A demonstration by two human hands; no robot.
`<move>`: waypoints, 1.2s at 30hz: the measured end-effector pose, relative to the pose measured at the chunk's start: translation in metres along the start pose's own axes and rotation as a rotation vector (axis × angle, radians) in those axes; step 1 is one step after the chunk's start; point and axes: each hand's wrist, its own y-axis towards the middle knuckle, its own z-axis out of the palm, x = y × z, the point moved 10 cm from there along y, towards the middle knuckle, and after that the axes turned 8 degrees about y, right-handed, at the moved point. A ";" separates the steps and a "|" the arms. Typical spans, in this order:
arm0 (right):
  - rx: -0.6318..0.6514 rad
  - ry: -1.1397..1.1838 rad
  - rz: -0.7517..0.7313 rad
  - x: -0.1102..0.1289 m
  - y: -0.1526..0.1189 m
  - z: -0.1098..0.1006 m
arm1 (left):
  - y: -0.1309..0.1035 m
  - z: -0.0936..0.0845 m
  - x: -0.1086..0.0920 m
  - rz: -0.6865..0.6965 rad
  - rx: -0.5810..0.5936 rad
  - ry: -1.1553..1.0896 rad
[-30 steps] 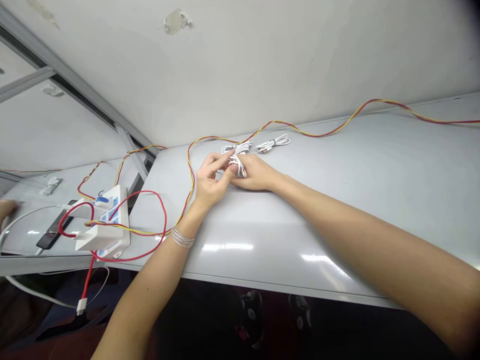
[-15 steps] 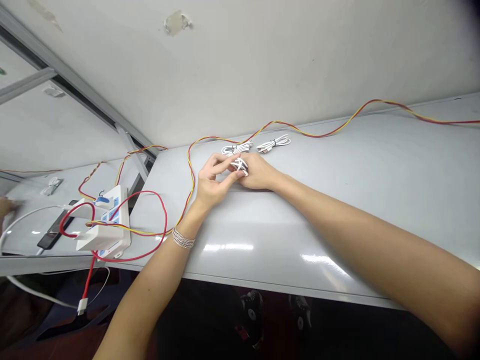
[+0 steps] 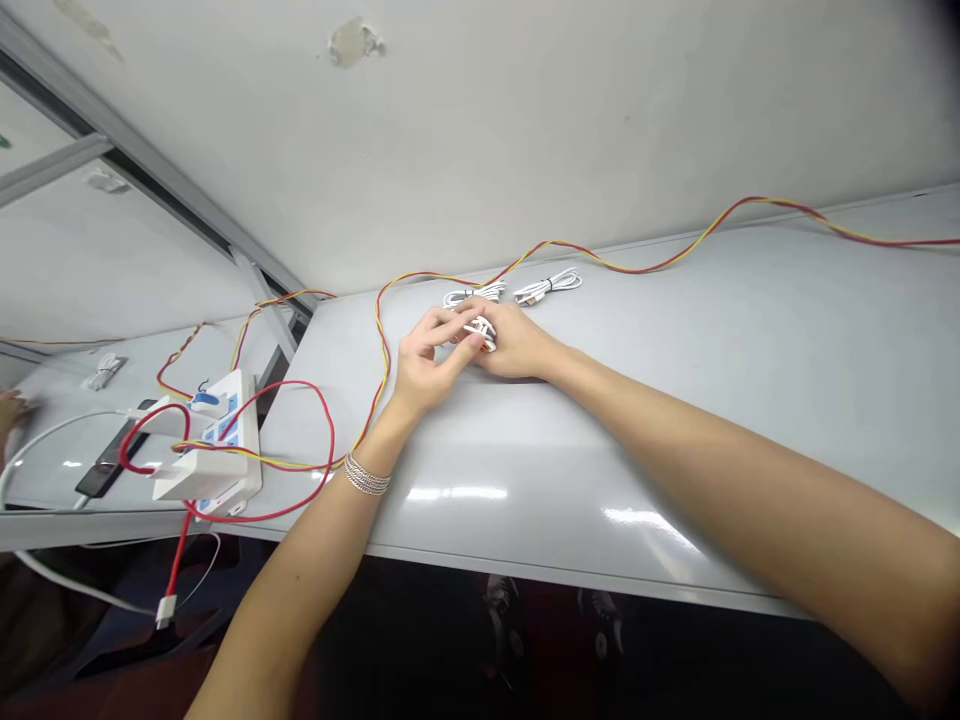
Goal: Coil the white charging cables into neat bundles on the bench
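Observation:
Over the middle of the grey table [image 3: 510, 460], my two hands meet around a small white cable bundle [image 3: 481, 331]. My right hand [image 3: 514, 340] is closed round the bundle, with its back toward me. My left hand [image 3: 431, 357] pinches at the part of the cable that sticks out, thumb below and fingers above. Most of the bundle is hidden inside the hands. Just behind them lies a coiled white cable [image 3: 475, 294] with a dark tie, partly covered by the fingers. Another tied white cable [image 3: 548, 287] lies to its right.
A twisted red and yellow wire [image 3: 652, 268] runs along the wall. On the left stands a white power strip [image 3: 244, 430] with plugs and a looping red cable [image 3: 330, 415]. A black phone-like device [image 3: 112, 462] lies farther left, near another person's blurred hand [image 3: 10, 408].
My left thumb and fingers have shifted slightly on the cable bundle, and an orange spot now shows near the thumb. The other person's hand at far left has moved a little.

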 end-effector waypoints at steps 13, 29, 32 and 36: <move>-0.043 -0.005 -0.018 0.003 -0.001 -0.004 | 0.000 -0.002 0.001 0.013 -0.009 -0.060; -0.031 -0.497 0.283 -0.010 -0.002 -0.009 | 0.002 -0.007 0.017 -0.032 0.008 0.147; -0.039 -0.526 0.269 -0.009 -0.002 -0.009 | 0.002 -0.004 0.026 -0.078 0.025 0.065; -0.018 -0.521 0.293 -0.012 -0.002 -0.007 | 0.000 -0.002 0.036 -0.139 0.041 0.021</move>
